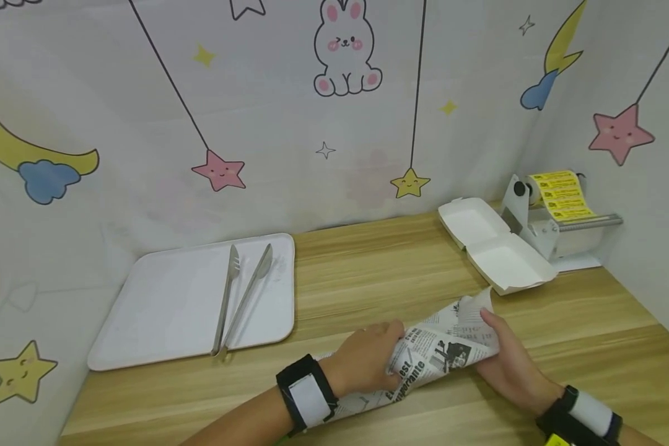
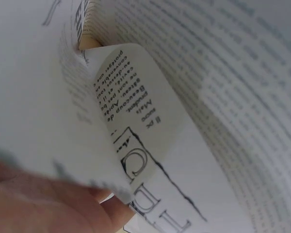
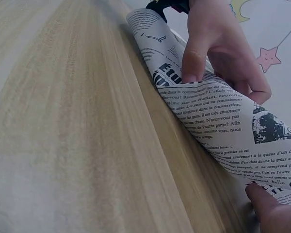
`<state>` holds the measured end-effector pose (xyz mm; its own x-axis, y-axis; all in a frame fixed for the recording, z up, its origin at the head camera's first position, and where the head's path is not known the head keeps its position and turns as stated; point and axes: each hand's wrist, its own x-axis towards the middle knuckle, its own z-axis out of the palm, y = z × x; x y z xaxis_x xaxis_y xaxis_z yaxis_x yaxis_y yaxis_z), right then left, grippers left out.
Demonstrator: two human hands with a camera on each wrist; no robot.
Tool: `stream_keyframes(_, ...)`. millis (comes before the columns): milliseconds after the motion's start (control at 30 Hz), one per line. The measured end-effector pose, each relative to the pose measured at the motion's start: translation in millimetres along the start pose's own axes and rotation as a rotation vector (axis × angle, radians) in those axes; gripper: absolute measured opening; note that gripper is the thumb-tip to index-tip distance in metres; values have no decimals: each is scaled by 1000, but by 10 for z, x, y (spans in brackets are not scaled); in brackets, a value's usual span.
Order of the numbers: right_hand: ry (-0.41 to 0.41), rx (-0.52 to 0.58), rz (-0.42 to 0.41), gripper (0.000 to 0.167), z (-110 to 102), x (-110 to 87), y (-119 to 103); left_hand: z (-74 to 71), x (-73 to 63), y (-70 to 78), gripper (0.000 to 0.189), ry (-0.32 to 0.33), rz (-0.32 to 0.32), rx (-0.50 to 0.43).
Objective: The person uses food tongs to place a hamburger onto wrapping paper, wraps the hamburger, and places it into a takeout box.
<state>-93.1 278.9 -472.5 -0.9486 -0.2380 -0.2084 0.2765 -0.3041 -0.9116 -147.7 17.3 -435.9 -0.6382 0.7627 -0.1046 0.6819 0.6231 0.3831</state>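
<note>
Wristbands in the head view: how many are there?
2: left wristband behind the left hand, right wristband behind the right hand; both hands hold printed paper.

Tongs [image 1: 248, 300] on white tray [image 1: 170, 303]; open box [image 1: 507, 263] beside label dispenser [image 1: 542, 234].

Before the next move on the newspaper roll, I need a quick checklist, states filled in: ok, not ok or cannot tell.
1. Left hand grip: ok, fingers curled over the newspaper roll.
2. Right hand grip: ok, at the roll's flared end, thumb at the paper's edge.
3. Flared end folded flat: not ok, a paper corner sticks up there.
4. Contents of the roll: cannot tell, no view shows any.
5. White takeout box open: ok, lid folded back.
6. Yellow label roll loaded: ok, seated on the dispenser.
</note>
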Motion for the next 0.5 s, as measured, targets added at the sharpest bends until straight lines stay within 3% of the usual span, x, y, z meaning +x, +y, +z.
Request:
stream_keyframes(133,-62,127,-69,68,-41,-54,66,-9,8,17,60,-1,-9,5)
stream_keyframes(333,-372,462,-142,61,-52,-116,180,-14,19,35,61,5,-9,17)
stream_keyframes(500,-456,475,-198,61,-31,-119,289,-18,27,49,60,3,-12,25)
